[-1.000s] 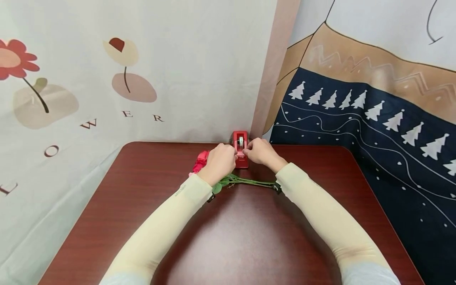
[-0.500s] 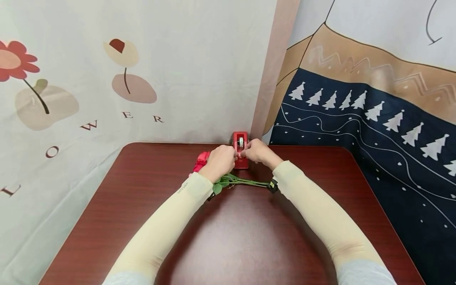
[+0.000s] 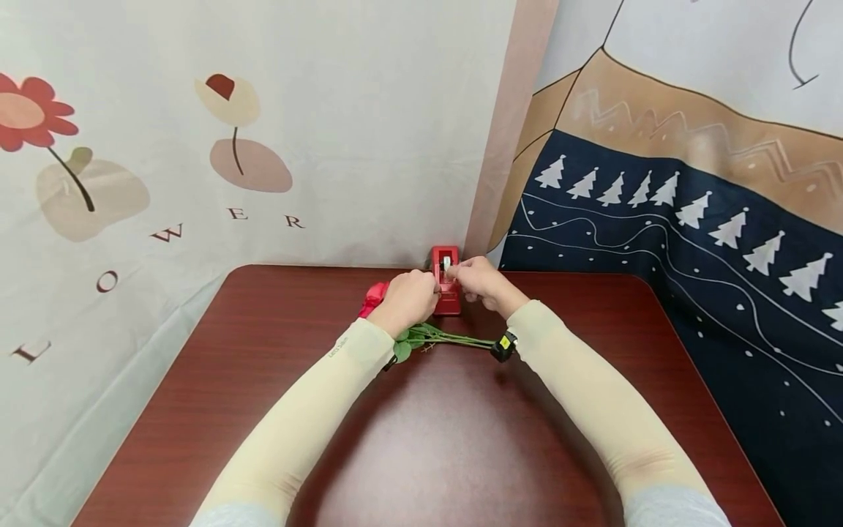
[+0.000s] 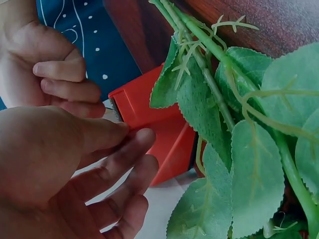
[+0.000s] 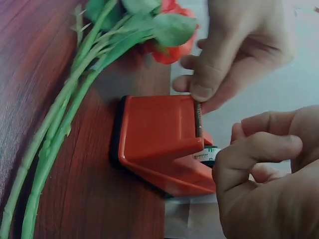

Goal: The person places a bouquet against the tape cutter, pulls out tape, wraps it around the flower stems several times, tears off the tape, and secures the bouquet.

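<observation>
A red tape dispenser (image 3: pixel 448 304) stands at the back edge of the table, between my two hands. My left hand (image 3: pixel 410 296) pinches its front corner with thumb and index finger, close to the toothed cutter (image 5: pixel 198 119). On the other side, my right hand (image 3: pixel 486 282) has curled fingers beside the tape roll (image 5: pixel 209 157); whether they grip any tape is hidden. Artificial roses lie in front of the dispenser: a red bloom (image 3: pixel 373 298) shows past my left hand, and green stems (image 3: pixel 464 339) run to the right under my right wrist.
The reddish-brown table (image 3: pixel 421 439) spreads toward me. Behind it hang a pale cloth (image 3: pixel 369 146) with printed flowers and a dark blue cloth (image 3: pixel 593 234) with white trees. Green rose leaves (image 4: pixel 256 174) crowd close to my left wrist.
My right hand has shifted from beside the dispenser's front part up to the tape roll, its wrist drifting slightly left. My left hand stays at the dispenser, and the roses lie still.
</observation>
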`<state>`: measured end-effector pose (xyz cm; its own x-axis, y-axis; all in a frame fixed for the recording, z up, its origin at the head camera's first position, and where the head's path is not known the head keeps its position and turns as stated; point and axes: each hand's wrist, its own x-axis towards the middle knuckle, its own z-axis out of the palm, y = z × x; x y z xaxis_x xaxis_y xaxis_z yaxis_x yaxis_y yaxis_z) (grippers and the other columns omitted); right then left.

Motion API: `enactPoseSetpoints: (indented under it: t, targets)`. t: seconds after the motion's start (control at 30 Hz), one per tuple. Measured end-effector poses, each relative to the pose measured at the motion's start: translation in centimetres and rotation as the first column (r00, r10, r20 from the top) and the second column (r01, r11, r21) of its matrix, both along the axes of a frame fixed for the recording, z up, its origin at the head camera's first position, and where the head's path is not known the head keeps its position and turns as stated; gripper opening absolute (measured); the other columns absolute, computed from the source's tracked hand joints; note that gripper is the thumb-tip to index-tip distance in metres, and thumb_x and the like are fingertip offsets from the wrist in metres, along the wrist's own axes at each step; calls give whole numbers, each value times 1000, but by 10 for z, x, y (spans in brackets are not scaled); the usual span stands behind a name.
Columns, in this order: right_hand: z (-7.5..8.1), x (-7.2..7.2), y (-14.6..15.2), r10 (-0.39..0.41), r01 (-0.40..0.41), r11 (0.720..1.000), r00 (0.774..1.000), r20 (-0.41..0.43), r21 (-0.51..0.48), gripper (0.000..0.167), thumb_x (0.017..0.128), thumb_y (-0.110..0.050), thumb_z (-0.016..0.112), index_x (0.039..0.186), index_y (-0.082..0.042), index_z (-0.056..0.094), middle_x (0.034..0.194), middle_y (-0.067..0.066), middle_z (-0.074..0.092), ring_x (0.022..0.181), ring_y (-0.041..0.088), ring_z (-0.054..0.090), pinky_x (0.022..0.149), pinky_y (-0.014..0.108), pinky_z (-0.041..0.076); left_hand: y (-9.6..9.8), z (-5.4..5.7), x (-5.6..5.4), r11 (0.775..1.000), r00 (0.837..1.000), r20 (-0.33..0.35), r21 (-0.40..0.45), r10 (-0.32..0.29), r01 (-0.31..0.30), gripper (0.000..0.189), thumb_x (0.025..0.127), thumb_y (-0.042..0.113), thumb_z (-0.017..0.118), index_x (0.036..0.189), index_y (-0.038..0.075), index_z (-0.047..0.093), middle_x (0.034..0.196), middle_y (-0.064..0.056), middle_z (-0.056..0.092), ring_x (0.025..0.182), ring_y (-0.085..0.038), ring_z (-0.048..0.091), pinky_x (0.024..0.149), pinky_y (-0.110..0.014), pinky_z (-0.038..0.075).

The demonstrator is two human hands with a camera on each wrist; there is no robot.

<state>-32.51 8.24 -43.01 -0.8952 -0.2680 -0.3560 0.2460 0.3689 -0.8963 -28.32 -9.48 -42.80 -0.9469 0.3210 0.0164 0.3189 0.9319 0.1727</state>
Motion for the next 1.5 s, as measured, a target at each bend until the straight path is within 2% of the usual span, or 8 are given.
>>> enactPoseSetpoints:
  t: [0.23,0.43,0.6,0.7,0.93,1.17,1.33,1.5]
  targets:
    - [2,2,7,3,9,996,989,147,-86,21,105,-17,66,92,-2,67,69,-2,49,53,8,37,52,22,34,0,-4,0,1000,999,22,21,23,-24,16,107,24,71,105,21,87,105,-1,85,96,-24,80,78,-46,64]
    - [3,13,7,24,-9,993,991,134,-116,18,102,-14,66,94,2,66,68,-2,48,53,8,35,51,21,30,-3,-7,2,996,999,36,84,22,-25,19,107,19,68,106,19,87,100,-3,83,89,-25,76,73,-44,60]
    - [4,24,8,22,-6,992,992,127,-125,19,103,-15,67,88,-6,71,69,-3,48,54,8,35,51,21,30,-5,-10,1,986,998,40,160,44,-50,21,108,19,67,109,18,88,101,-4,83,84,-24,73,71,-42,56]
    - [4,30,10,15,2,992,991,130,-129,21,104,-17,68,84,-11,74,70,-2,49,56,8,36,51,21,31,-4,-10,0,986,998,39,159,51,-56,21,109,21,67,109,18,88,103,-5,82,83,-23,72,70,-41,56]
    - [1,50,13,22,1,989,987,157,-146,19,99,-11,69,81,-7,69,69,-1,48,51,7,33,49,21,29,-3,-11,1,988,998,32,147,46,-50,22,109,22,66,105,17,87,97,-6,81,80,-24,70,67,-40,53]
    - [-4,64,17,62,-38,990,984,166,-139,12,98,-13,68,92,-4,74,68,-3,47,52,7,32,49,20,30,-4,-12,3,986,998,31,153,59,-63,21,109,23,67,104,18,87,96,-5,79,81,-24,69,68,-41,52]
    - [-2,79,19,105,-84,988,981,161,-130,19,100,-14,67,105,3,75,66,-5,45,55,7,32,51,22,30,-4,-10,4,986,997,34,151,64,-68,21,109,23,66,102,19,86,90,-4,78,79,-23,69,68,-40,53]
    - [-5,90,21,116,-99,989,982,149,-112,15,101,-15,69,91,-7,77,65,-4,45,52,7,31,51,22,32,-4,-9,5,987,998,27,147,65,-68,22,109,23,66,109,19,87,98,-5,81,80,-22,70,69,-40,55]
